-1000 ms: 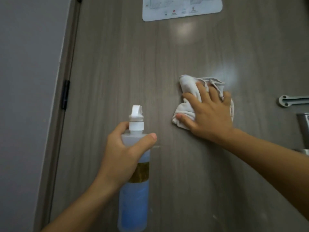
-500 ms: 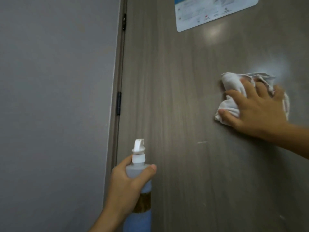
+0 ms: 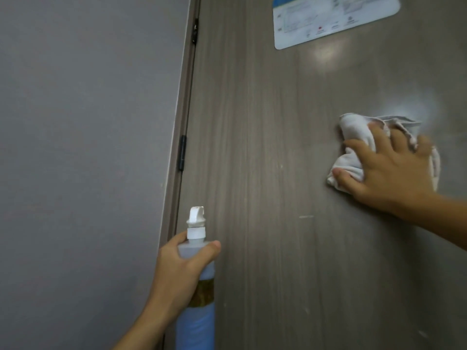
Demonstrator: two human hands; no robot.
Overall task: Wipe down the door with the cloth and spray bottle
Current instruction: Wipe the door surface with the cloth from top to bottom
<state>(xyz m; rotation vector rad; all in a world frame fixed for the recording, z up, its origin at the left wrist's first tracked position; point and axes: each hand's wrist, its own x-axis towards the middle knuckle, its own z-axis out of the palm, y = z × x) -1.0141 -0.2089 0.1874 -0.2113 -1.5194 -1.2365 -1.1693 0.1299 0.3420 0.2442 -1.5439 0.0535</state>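
A brown wood-grain door (image 3: 278,147) fills the middle and right of the view. My right hand (image 3: 389,168) presses a crumpled white cloth (image 3: 353,137) flat against the door at the right, fingers spread over it. My left hand (image 3: 177,271) grips a spray bottle (image 3: 197,322) upright near the door's hinge edge at the lower middle. The bottle has a white nozzle, a clear neck, a brown band and a blue lower body.
A grey wall (image 3: 88,147) takes up the left. The door frame (image 3: 184,97) carries a black hinge (image 3: 182,152). A white and blue notice (image 3: 333,18) is stuck high on the door. A bright glare patch shows above the cloth.
The view has swung left, bringing the wall and hinge into sight and losing the door handle. The cloth hand and bottle hand hold nearly the same poses against the door.
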